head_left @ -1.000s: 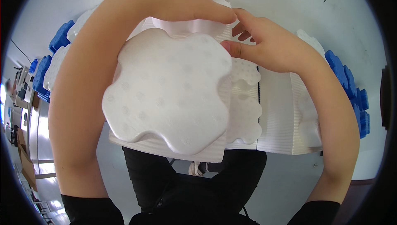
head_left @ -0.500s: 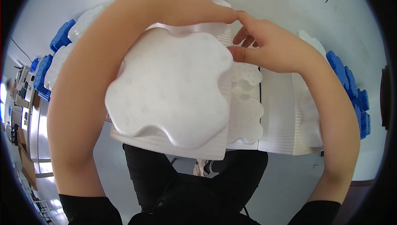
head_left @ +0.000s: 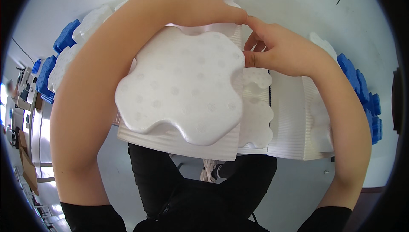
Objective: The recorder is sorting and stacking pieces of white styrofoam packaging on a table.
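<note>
A white, glossy lobed block (head_left: 179, 89) with faint round dots lies on a white ribbed sheet (head_left: 179, 146) in front of me. My left hand (head_left: 204, 1) arches over the far side of the block, fingers spread across another white piece (head_left: 232, 0) that is mostly covered. At the right edge of the lobed block, my right hand (head_left: 272, 44) has its thumb close against the rim. Its index finger stretches up to the left thumb, and a gap shows between thumb and fingers. Some fingertips of both hands are hidden.
More white lobed pieces (head_left: 255, 123) lie to the right, beside another ribbed sheet (head_left: 287, 121). Blue blocks (head_left: 66, 38) and white ones line the table's left side. Further blue blocks (head_left: 349, 70) stand at the right. My legs (head_left: 153, 181) are below the table edge.
The lobed block and its ribbed sheet have shifted slightly right, and the block's near edge sits a little farther away. Its dots show more clearly. Both hands have moved slightly right.
</note>
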Available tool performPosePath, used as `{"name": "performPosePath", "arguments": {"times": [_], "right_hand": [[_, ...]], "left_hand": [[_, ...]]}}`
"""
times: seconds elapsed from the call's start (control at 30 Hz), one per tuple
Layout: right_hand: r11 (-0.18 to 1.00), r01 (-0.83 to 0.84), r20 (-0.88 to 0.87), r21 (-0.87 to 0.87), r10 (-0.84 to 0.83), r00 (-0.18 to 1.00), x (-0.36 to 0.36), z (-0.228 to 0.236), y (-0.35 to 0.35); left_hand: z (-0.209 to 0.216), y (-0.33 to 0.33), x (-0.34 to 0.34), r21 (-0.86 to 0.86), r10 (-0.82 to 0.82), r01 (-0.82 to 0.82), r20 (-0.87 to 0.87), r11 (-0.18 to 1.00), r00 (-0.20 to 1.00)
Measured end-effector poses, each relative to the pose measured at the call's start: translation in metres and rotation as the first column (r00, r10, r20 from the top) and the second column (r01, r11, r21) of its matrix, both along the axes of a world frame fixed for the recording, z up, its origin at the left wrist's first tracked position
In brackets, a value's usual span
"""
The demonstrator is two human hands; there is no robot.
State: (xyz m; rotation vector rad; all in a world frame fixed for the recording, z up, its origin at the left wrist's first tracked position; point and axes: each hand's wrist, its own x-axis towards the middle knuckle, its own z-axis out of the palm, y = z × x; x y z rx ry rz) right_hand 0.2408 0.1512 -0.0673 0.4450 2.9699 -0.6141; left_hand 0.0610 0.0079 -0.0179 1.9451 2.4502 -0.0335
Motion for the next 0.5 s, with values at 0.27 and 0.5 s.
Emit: {"name": "performPosePath", "arguments": {"times": [0.27,0.5], "right_hand": [[0.999,-0.013,0.001,-0.047,0.013,1.0,0.001,-0.004,0.003],[1.0,0.014,-0.02,0.02,-0.013,1.0,0.002,-0.002,-0.003]], "left_hand": [[-0.006,-0.008,0.019,0.035,0.014,-0.012,-0.065,0.999,0.998],[-0.004,0.0,-0.008,0.023,-0.006,0.005,0.043,1.0,0.999]]}}
